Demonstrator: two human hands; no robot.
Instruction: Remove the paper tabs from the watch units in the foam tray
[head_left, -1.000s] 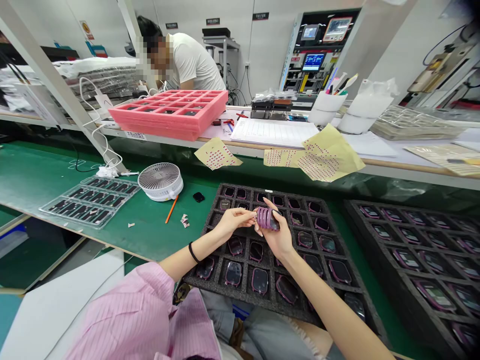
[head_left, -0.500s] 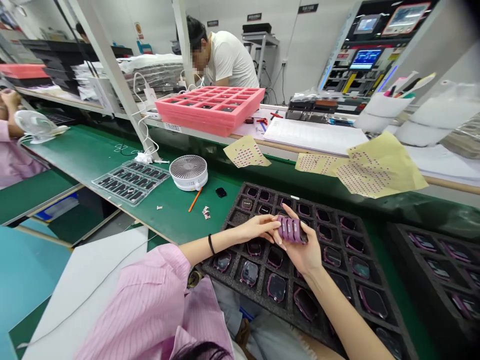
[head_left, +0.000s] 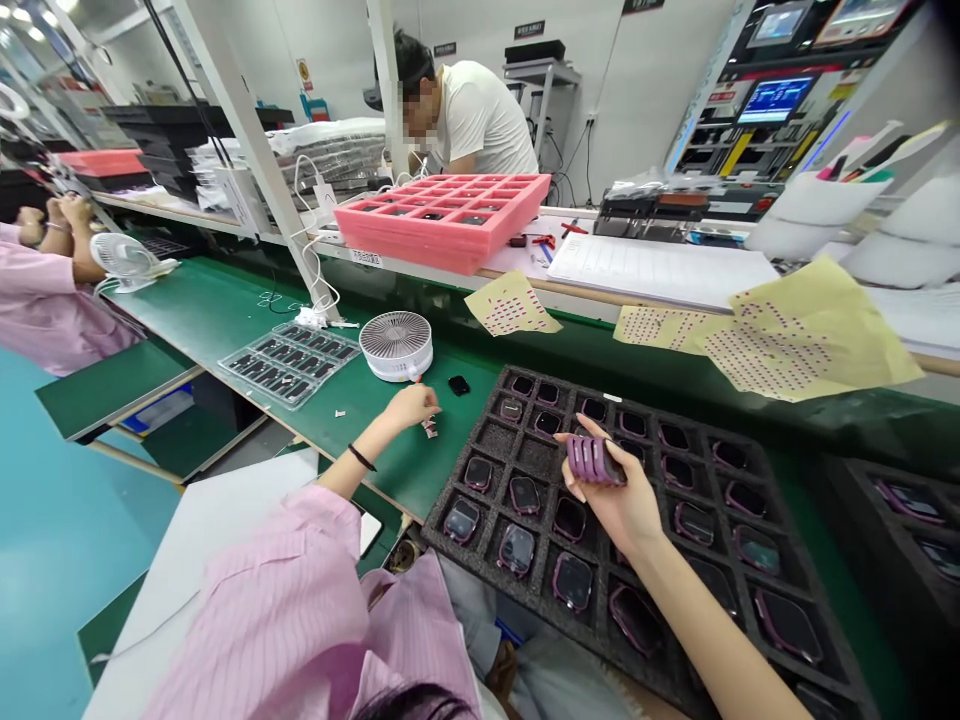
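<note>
My left hand (head_left: 411, 406) is over the green bench beside the round white fan, its fingers curled together. It hides most of an orange stick (head_left: 418, 379), and what is between the fingertips cannot be made out. Small pale scraps (head_left: 429, 428) lie just under the fingertips. Above the black foam tray (head_left: 536, 455), my right hand (head_left: 630, 495) grips a row of several purple watch-like frames (head_left: 592, 460), side by side. Dark-faced pieces with purple rims (head_left: 525, 493) sit in many tray compartments. A small black piece (head_left: 458, 385) rests right of the fan.
The white fan (head_left: 396, 346) and a clear tray of black parts (head_left: 291, 362) are on the bench. Yellow dotted sheets (head_left: 795, 330) hang at the shelf edge, below a pink foam tray (head_left: 450, 235). Another black tray (head_left: 862, 500) is at right. A person (head_left: 487, 120) bends behind the shelf.
My left hand has left the purple frames and moved left to the bench by the fan, over the orange stick. My right hand still holds the frames. The view has shifted slightly.
</note>
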